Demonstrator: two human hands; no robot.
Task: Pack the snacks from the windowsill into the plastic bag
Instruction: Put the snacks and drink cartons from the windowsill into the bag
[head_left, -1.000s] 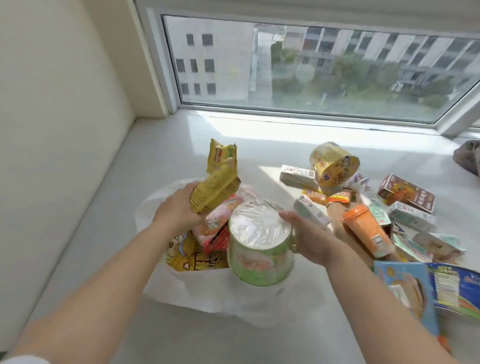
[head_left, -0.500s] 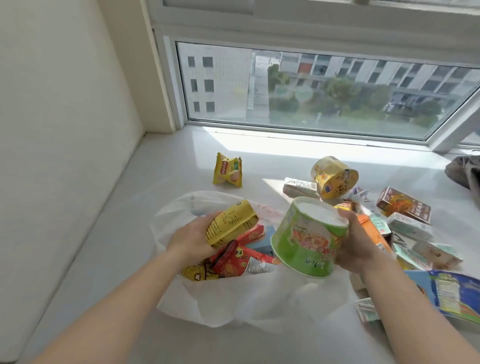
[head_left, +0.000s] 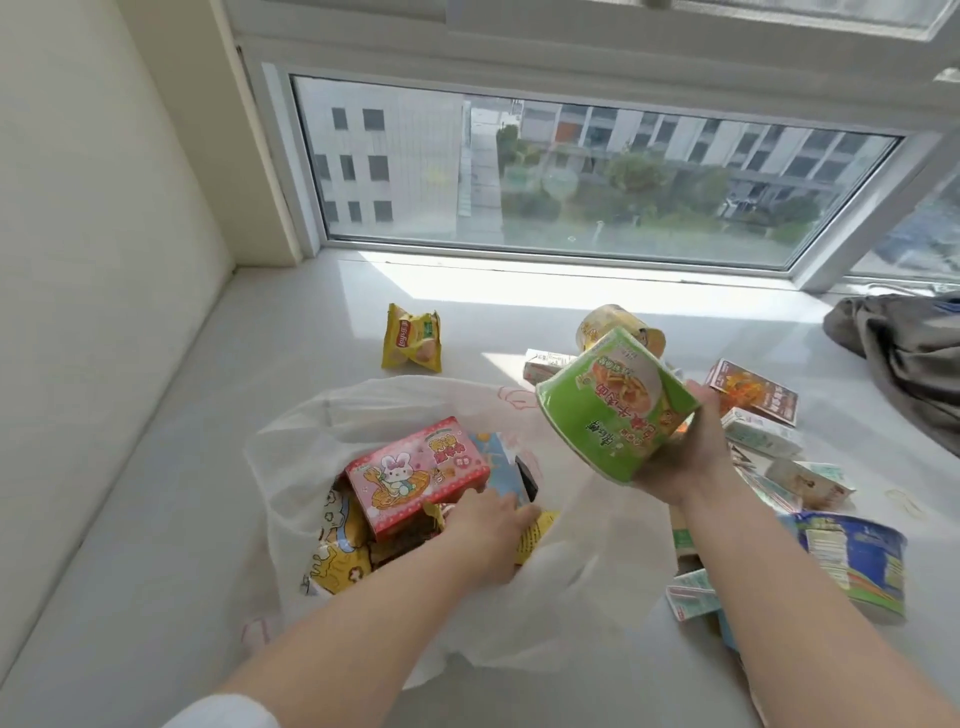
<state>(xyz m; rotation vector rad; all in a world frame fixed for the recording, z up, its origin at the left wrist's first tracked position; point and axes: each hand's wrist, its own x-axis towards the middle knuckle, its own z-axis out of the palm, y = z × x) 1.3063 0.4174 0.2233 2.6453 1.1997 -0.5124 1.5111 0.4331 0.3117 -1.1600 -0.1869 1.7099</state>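
Observation:
A white plastic bag (head_left: 332, 431) lies open on the windowsill (head_left: 156, 493). Inside it sit a pink box with a rabbit (head_left: 415, 480) and several yellow packets (head_left: 337, 561). My left hand (head_left: 488, 525) reaches into the bag and presses down on a yellow packet (head_left: 535, 535) with its fingers stretched out. My right hand (head_left: 685, 457) grips a green noodle cup (head_left: 613, 405), tilted on its side, above the bag's right edge.
A yellow crisp packet (head_left: 412, 344) stands behind the bag. Right of the bag lie a yellow cup (head_left: 608, 322), several small cartons (head_left: 761, 434), a brown box (head_left: 753, 392) and a blue bowl (head_left: 852, 561). Grey cloth (head_left: 904, 353) is at the far right.
My left hand has pushed the yellow packet down into the bag. My right hand has lifted the green cup up and to the right, tipping it further.

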